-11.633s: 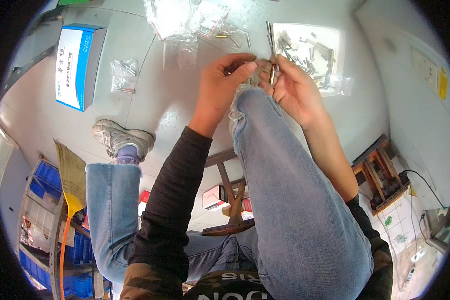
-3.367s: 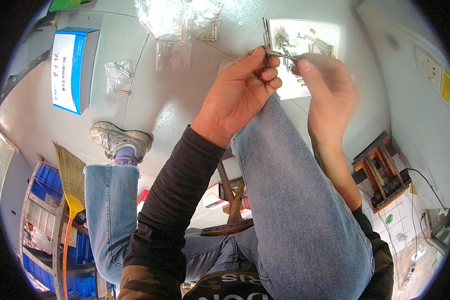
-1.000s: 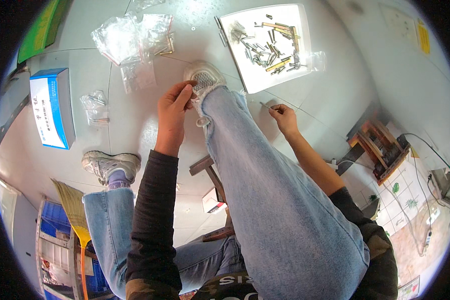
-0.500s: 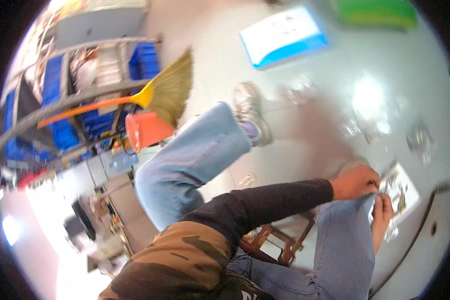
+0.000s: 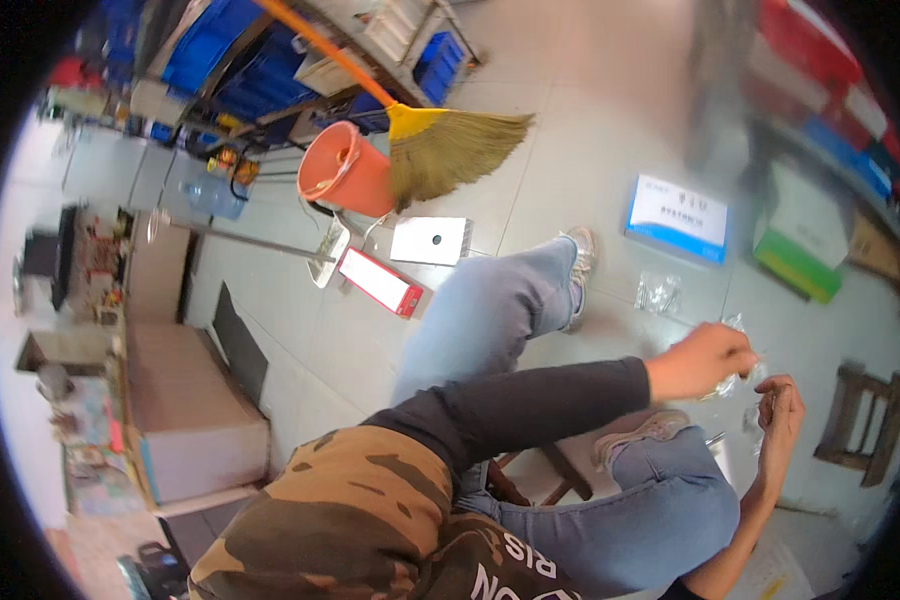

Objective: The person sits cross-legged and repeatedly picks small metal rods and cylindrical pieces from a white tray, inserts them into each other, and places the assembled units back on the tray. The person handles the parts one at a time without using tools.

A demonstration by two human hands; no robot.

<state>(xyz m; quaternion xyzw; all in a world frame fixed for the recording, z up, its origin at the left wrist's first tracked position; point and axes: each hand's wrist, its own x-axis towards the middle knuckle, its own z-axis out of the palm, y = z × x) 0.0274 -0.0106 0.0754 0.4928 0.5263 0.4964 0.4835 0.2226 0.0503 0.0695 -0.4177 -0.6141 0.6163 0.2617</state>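
My left hand (image 5: pixel 703 362) reaches past my knees with its fingers closed in a pinch. Just to its right is my right hand (image 5: pixel 781 402), its fingers curled together and a small gap away. What either one holds, if anything, is too small or hidden to make out. Clear plastic bags (image 5: pixel 728 385) show close behind and between the fingers, and I cannot tell whether they are touched. Another clear bag (image 5: pixel 658 293) with small contents lies on the tiled floor farther off. Beyond it sits a white and blue box (image 5: pixel 677 218).
A green and white box (image 5: pixel 798 250) and a wooden stool (image 5: pixel 863 424) are at the right. At the left stand an orange bucket (image 5: pixel 355 175), a broom (image 5: pixel 450 150), a red and white box (image 5: pixel 378 282) and a white box (image 5: pixel 430 241). Shelves with blue bins (image 5: pixel 210 45) line the back left.
The view has swung to the right. Both hands were together at my jeans knee; now they are beyond it and slightly apart. The bucket, white box and stool at the right have come into fuller view.
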